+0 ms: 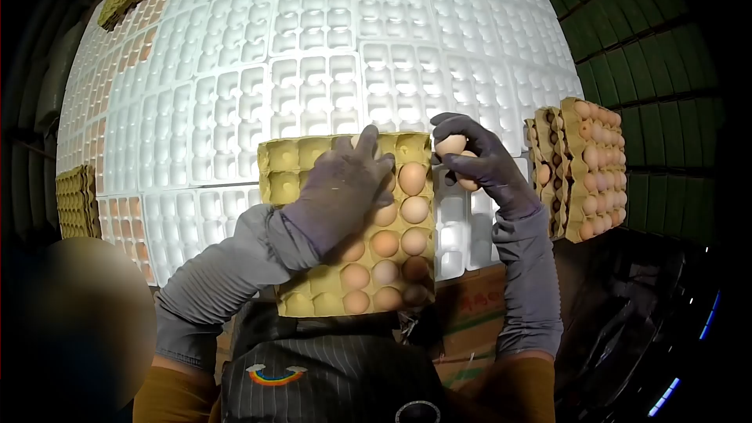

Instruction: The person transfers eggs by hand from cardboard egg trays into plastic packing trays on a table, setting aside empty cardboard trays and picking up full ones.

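The white trays (313,78), with their rows of square pockets, spread across the whole work surface. At its near edge, before the person's body, lies the yellow pulp tray (282,153), part-filled, with eggs mostly in its right-hand columns and bare cups along its left side. Well off to the right, stacked pulp trays (574,188) stand with eggs in them.

The left hand (337,180), gloved, reaches over the middle of the yellow pulp tray, palm down, fingers partly spread and bent. A pale egg (356,141) shows at its fingertips; whether they grasp it or only touch it, I cannot tell.

The right hand (470,158), gloved too, is curled beside the tray's upper right edge, above the white trays. Its grip is part-closed around two eggs (451,146), one above the other, held clear of the cups. The nearest seated egg (412,178) sits just left of it.
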Motion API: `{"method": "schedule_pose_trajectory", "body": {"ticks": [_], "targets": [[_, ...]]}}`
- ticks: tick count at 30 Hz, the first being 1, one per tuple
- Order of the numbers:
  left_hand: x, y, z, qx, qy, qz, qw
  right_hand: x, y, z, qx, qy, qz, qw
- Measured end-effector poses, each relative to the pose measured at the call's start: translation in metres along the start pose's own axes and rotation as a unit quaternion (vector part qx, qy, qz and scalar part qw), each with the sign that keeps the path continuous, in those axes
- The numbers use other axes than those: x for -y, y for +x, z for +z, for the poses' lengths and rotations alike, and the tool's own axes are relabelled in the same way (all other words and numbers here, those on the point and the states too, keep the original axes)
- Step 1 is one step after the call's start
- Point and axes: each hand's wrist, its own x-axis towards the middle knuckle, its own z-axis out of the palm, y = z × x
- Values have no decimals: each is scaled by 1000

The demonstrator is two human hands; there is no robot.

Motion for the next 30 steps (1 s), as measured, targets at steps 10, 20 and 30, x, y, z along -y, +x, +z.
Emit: {"method": "schedule_pose_trajectory", "body": {"ticks": [10, 20, 30], "targets": [[62, -49, -3, 69, -644, -54, 760, -24, -7, 42, -17, -605, -67, 793], [154, -197, -20, 62, -802, -134, 579, 24, -10, 92, -141, -379, -7, 915], [394, -379, -54, -316, -125, -384, 859, 24, 152, 479, 35, -236, -51, 970]]}}
